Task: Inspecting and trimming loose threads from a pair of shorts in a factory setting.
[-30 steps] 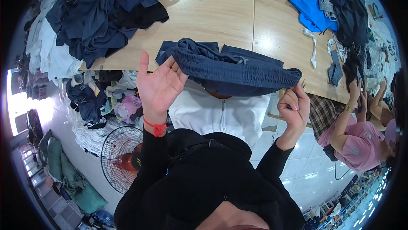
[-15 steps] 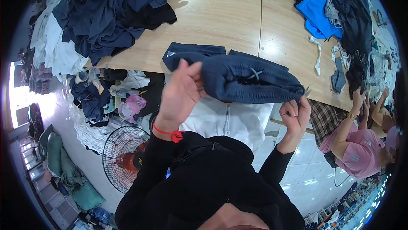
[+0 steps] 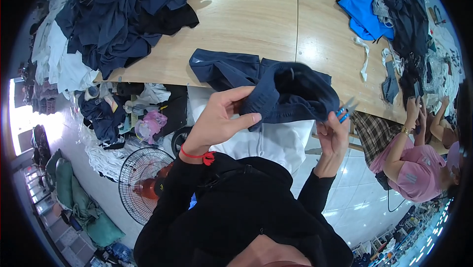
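Observation:
A pair of navy shorts (image 3: 268, 87) with a gathered elastic waistband lies partly on the table edge, its legs spread away from me. The waistband is lifted and held open toward me. My left hand (image 3: 219, 121), with a red cord on the wrist, pinches the waistband's left side between thumb and fingers. At the other side, my right hand (image 3: 333, 139) is closed around small blue-handled thread snips (image 3: 343, 114), their blades pointing up and right. Its fingertips also touch the right end of the waistband. The lower edge of the shorts hangs over white cloth on my lap.
A heap of navy garments (image 3: 118, 15) covers the table's far left. Blue cloth (image 3: 362, 8), dark garments and a white strip (image 3: 364, 60) lie at right. A floor fan (image 3: 143, 185) stands by my left arm. A person in pink (image 3: 419, 171) works at right.
My left hand, blurred and loose before, has closed on the waistband's left side. The waistband has been tilted and opened wider. The snips in my right hand show more clearly.

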Action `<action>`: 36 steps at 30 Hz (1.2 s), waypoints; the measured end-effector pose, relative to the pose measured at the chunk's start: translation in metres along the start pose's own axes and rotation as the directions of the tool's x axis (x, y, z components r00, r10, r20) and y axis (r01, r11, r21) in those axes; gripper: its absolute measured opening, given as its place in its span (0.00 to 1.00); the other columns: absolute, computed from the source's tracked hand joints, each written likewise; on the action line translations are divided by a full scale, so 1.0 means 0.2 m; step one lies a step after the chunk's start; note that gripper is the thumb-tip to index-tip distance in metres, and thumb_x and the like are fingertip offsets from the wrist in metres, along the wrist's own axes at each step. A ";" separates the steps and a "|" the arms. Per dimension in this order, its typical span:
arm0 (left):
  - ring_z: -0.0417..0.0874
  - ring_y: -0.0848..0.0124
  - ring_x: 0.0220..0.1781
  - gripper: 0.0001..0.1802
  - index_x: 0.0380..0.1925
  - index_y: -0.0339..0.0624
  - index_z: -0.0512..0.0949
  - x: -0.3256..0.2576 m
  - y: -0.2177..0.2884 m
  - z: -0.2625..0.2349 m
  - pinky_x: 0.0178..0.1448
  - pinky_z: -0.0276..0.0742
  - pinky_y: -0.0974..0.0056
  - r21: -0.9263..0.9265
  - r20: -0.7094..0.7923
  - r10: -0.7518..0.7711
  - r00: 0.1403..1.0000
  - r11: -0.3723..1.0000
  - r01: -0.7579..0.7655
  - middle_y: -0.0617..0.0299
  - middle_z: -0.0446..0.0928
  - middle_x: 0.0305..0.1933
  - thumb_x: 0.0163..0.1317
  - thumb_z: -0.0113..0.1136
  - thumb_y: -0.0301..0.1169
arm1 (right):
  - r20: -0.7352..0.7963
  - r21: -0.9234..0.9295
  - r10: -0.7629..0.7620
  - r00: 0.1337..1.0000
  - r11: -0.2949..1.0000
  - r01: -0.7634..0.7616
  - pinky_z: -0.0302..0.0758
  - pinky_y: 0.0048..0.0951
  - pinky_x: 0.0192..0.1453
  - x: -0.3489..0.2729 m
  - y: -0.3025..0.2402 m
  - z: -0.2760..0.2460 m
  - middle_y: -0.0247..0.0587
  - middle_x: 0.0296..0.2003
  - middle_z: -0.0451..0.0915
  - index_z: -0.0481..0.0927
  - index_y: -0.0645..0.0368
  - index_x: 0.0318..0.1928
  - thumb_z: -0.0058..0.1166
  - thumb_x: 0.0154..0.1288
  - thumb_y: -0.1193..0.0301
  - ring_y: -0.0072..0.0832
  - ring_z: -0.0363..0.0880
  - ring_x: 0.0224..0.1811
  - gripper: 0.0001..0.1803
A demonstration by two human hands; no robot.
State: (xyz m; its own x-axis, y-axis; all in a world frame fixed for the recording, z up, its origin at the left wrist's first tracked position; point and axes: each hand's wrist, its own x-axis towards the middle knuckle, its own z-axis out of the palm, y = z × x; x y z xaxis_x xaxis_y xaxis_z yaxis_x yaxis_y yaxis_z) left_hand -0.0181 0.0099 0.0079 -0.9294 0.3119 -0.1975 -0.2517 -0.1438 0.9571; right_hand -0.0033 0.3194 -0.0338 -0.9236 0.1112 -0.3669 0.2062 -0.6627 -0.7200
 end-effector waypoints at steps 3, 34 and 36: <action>0.81 0.76 0.39 0.25 0.56 0.36 0.88 0.09 -0.13 -0.12 0.45 0.80 0.68 0.523 -0.276 0.385 0.881 0.829 -0.199 0.66 0.78 0.40 0.58 0.64 0.11 | -0.044 -0.704 -0.477 0.878 0.638 0.312 0.66 0.17 0.32 0.06 0.01 -0.05 0.29 0.28 0.80 0.81 0.61 0.40 0.75 0.60 0.82 0.13 0.72 0.25 0.13; 0.84 0.64 0.67 0.41 0.87 0.59 0.48 0.11 -0.57 -0.37 0.70 0.84 0.54 -0.575 -0.320 -0.075 0.945 0.808 -0.131 0.56 0.76 0.72 0.81 0.52 0.20 | -0.191 -0.510 -0.155 0.969 0.859 0.037 0.61 0.21 0.25 0.12 0.30 -0.16 0.22 0.27 0.71 0.77 0.63 0.63 0.64 0.75 0.79 0.12 0.66 0.22 0.19; 0.83 0.67 0.67 0.55 0.89 0.64 0.36 0.08 -0.43 -0.35 0.69 0.82 0.56 -0.339 -0.312 -0.011 0.950 0.935 -0.101 0.58 0.74 0.74 0.75 0.58 0.17 | -0.188 -0.506 -0.170 0.968 0.861 0.053 0.59 0.20 0.24 0.09 0.25 -0.10 0.22 0.27 0.71 0.78 0.61 0.63 0.62 0.72 0.81 0.12 0.65 0.21 0.20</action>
State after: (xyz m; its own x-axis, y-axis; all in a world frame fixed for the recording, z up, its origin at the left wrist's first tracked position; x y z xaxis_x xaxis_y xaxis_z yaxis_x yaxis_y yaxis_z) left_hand -0.0291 -0.0383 -0.0930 -0.9645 0.0052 -0.2641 -0.2335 -0.4844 0.8431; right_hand -0.0036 0.3022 -0.0885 -0.8679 0.3589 -0.3434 0.2924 -0.1897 -0.9373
